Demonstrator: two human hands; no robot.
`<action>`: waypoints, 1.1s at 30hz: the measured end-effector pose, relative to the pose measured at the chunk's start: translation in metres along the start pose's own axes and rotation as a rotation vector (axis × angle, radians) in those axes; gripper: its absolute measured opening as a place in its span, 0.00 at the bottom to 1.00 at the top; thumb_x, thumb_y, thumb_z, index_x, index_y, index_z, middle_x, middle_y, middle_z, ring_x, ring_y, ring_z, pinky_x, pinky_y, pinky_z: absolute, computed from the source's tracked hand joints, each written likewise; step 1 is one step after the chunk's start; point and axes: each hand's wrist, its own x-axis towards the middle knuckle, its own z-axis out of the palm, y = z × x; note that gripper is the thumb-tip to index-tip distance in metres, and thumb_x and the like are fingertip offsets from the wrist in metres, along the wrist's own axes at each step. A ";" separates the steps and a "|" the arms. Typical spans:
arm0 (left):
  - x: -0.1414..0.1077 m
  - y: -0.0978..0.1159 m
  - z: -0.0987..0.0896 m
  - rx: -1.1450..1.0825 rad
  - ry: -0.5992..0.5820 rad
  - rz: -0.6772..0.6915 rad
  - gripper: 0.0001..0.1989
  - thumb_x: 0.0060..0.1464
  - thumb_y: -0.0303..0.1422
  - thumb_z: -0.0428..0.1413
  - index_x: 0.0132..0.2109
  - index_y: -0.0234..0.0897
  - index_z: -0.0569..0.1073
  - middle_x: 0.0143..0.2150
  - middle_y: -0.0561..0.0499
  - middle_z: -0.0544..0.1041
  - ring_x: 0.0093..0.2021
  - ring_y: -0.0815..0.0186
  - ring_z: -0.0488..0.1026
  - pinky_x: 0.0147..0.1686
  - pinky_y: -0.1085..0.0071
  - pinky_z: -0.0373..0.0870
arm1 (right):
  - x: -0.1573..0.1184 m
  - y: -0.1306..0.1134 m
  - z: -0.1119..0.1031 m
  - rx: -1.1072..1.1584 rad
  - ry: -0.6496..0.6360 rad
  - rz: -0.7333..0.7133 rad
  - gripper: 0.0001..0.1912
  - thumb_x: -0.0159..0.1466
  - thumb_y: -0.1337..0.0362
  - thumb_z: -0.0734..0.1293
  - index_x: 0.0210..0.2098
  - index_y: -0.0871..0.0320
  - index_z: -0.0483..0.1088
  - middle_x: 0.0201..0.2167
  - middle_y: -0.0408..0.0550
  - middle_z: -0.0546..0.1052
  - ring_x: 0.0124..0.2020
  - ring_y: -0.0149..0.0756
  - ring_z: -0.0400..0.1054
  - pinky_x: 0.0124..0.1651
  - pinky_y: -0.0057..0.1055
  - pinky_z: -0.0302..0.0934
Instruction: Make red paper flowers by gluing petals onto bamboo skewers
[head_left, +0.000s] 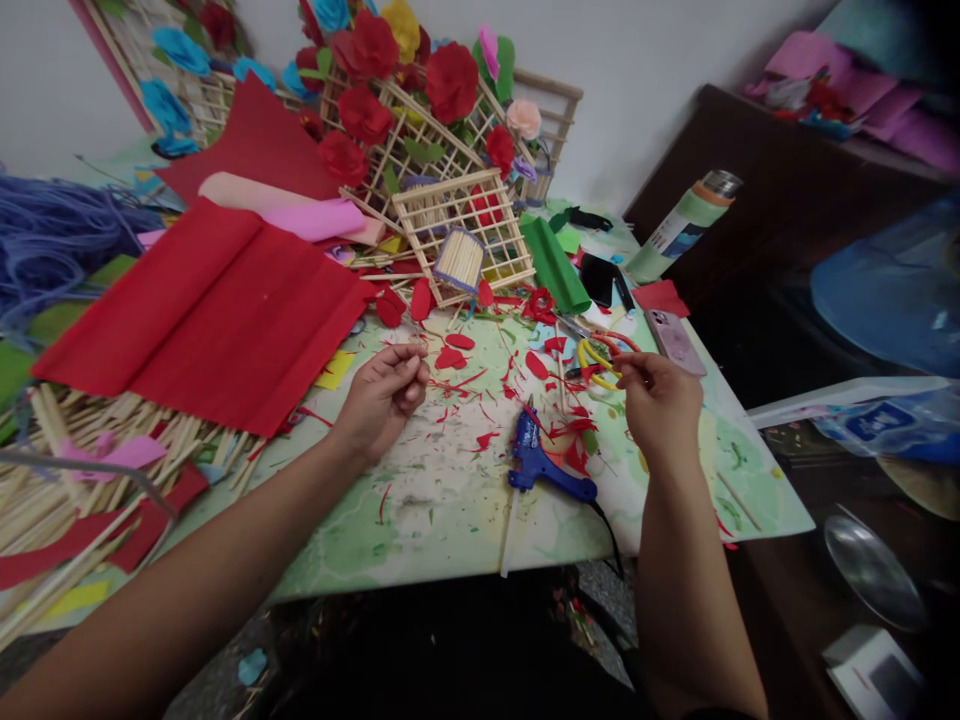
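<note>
Over the middle of the table, my left hand (386,400) is closed in a pinch. Anything between its fingertips is too small to make out. My right hand (664,405) is closed at the handles of a pair of scissors (598,362) with yellow and orange loops, blades pointing away to the left. Between my hands lie cut red paper petals (451,357) and thin red scraps. A blue hot glue gun (551,470) rests nearer the front edge, with a white glue stick poking out of its back end.
Red crepe paper (210,310) covers bundled wooden sticks (82,440) at left. Behind stand stick lattices (465,235) with paper flowers (450,82). A green paper roll (555,262), phone (675,342) and bottle (682,228) are at right. Blue cords (60,245) pile far left.
</note>
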 end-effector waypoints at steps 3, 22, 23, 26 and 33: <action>0.001 0.000 -0.001 0.001 0.013 -0.001 0.06 0.49 0.25 0.56 0.37 0.33 0.71 0.24 0.54 0.69 0.18 0.79 0.59 0.17 0.83 0.52 | 0.004 0.004 0.002 -0.132 -0.003 -0.051 0.13 0.58 0.62 0.60 0.33 0.60 0.75 0.27 0.52 0.76 0.30 0.41 0.69 0.38 0.41 0.65; 0.007 0.003 -0.008 -0.015 0.033 0.057 0.06 0.49 0.26 0.57 0.37 0.33 0.70 0.24 0.55 0.69 0.18 0.79 0.59 0.16 0.83 0.51 | -0.060 -0.035 -0.003 -0.327 -0.607 -0.365 0.10 0.60 0.63 0.62 0.37 0.57 0.74 0.37 0.53 0.76 0.40 0.43 0.68 0.41 0.36 0.60; 0.008 0.003 -0.009 -0.016 0.030 0.058 0.06 0.49 0.26 0.58 0.36 0.33 0.70 0.24 0.55 0.69 0.18 0.79 0.59 0.16 0.83 0.50 | -0.065 -0.032 -0.003 -0.319 -0.606 -0.367 0.10 0.61 0.64 0.61 0.36 0.57 0.73 0.37 0.53 0.75 0.40 0.43 0.68 0.41 0.36 0.60; 0.009 0.002 -0.011 -0.012 0.019 0.064 0.07 0.48 0.27 0.58 0.36 0.33 0.70 0.24 0.55 0.69 0.18 0.80 0.58 0.16 0.82 0.50 | -0.071 -0.028 0.005 -0.279 -0.530 -0.355 0.10 0.62 0.64 0.59 0.35 0.58 0.73 0.35 0.53 0.75 0.38 0.42 0.67 0.42 0.36 0.60; 0.014 0.006 -0.016 -0.038 0.102 0.127 0.05 0.49 0.26 0.56 0.36 0.33 0.69 0.24 0.55 0.69 0.18 0.79 0.58 0.16 0.82 0.48 | -0.043 -0.071 0.040 -0.345 -0.527 -0.490 0.12 0.63 0.67 0.58 0.35 0.59 0.74 0.34 0.54 0.74 0.41 0.43 0.65 0.43 0.35 0.57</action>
